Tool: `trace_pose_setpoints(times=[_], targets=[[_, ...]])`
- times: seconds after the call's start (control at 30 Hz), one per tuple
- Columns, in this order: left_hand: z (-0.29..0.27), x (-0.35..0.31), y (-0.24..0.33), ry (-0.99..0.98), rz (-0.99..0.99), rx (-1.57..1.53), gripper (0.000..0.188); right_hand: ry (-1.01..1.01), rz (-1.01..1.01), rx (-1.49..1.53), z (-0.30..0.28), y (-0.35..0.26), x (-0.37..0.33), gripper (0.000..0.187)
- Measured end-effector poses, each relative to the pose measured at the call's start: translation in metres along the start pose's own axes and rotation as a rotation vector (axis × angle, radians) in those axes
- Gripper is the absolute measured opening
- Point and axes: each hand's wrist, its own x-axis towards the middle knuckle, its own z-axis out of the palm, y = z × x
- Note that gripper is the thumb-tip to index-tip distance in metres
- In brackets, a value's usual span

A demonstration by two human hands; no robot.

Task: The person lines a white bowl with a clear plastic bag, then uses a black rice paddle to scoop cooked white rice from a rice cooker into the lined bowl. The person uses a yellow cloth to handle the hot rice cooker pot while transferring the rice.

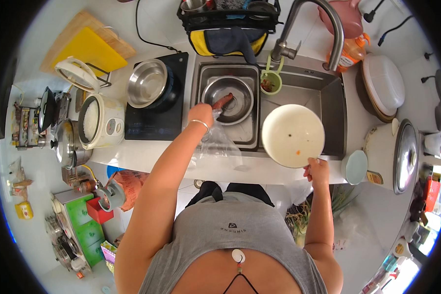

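My left hand (202, 116) is closed on a clear plastic bag (218, 147), which hangs down over the front edge of the left sink basin. Just past the fingers a slim reddish-brown piece of food (223, 101) reaches over a steel bowl (236, 113) in that basin; I cannot tell whether it lies inside the bag. With its fingers at the near rim, my right hand (317, 172) holds a large cream bowl (291, 134), tilted over the front of the right basin. A few small bits stick to the bowl's inside.
A green strainer cup (271, 82) hangs by the steel faucet (335, 39). On the left, a steel pot (147, 83) stands on a black cooktop (154, 128), beside an opened rice cooker (113, 122). A pale green cup (354, 167) and a lidded white pot (384, 152) stand at right.
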Motion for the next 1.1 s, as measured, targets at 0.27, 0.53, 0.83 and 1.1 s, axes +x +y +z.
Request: trace_pose_setpoints(times=[0.27,0.53,0.83,1.1], targets=[[-0.060,-0.042,-0.011,0.159,0.184,-0.082,0.035,-0.275,0.040,0.015,0.030,0.027,-0.043,0.028],[-0.115,-0.131,-0.162,0.256,-0.295,-1.393,0.034,-0.471,-0.020,-0.151,0.090,0.039,-0.068,0.031],[-0.120,-0.227,-0.183,-0.156,-0.038,-2.181,0.040,-0.073,-0.387,-0.540,0.095,0.020,-0.113,0.037],[-0.114,-0.244,-0.139,-0.359,0.249,-2.533,0.043,-0.447,-0.327,-0.066,0.106,0.025,-0.168,0.018]])
